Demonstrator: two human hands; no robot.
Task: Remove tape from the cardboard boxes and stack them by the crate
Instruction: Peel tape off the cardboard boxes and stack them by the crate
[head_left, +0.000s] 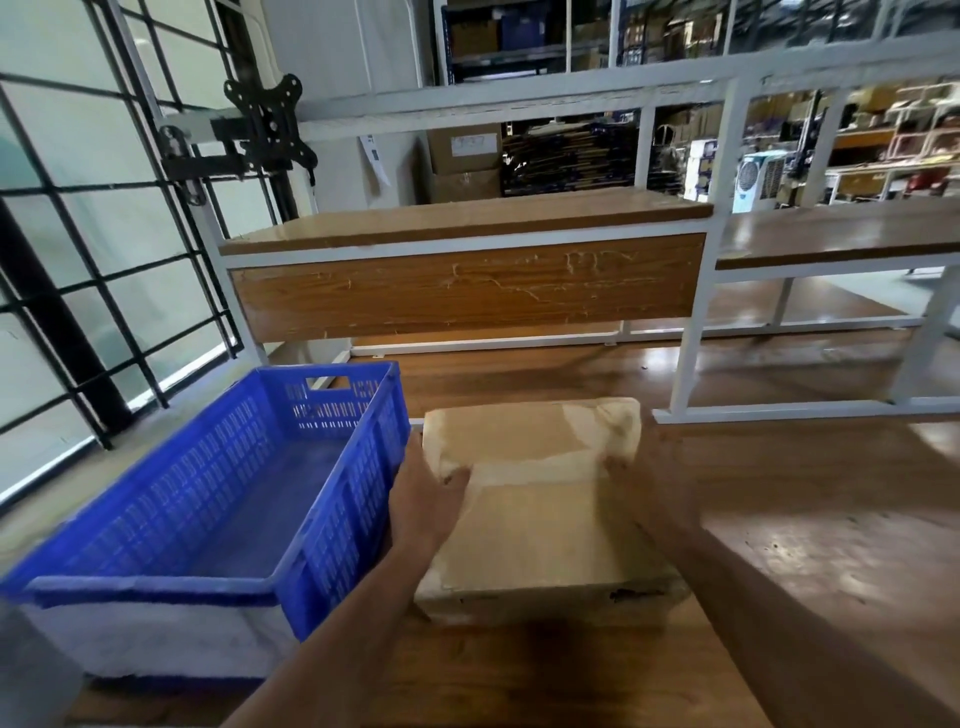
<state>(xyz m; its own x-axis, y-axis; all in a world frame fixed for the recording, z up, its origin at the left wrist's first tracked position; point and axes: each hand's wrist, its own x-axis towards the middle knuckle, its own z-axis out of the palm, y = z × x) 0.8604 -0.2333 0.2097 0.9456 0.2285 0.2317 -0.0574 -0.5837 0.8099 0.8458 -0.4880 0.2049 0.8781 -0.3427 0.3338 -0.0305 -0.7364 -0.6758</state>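
A: On the brown wood-grain table top, largest item first: the blue perforated plastic crate stands at the left, nothing visible inside it.

B: And the task's thing?

A: One flattened tan cardboard box lies just beside the crate's right wall, near edge squared to the table edge. Probably the start of the stack, placed there so later boxes pile against the crate.

B: Hands?

A: Left hand grips the box's left edge, thumb curled over the top face. Right hand holds the right far corner, fingers wrapped on a pale crumpled patch, maybe tape residue. Blur hides detail. A two-sided hold suits aligning or setting down.
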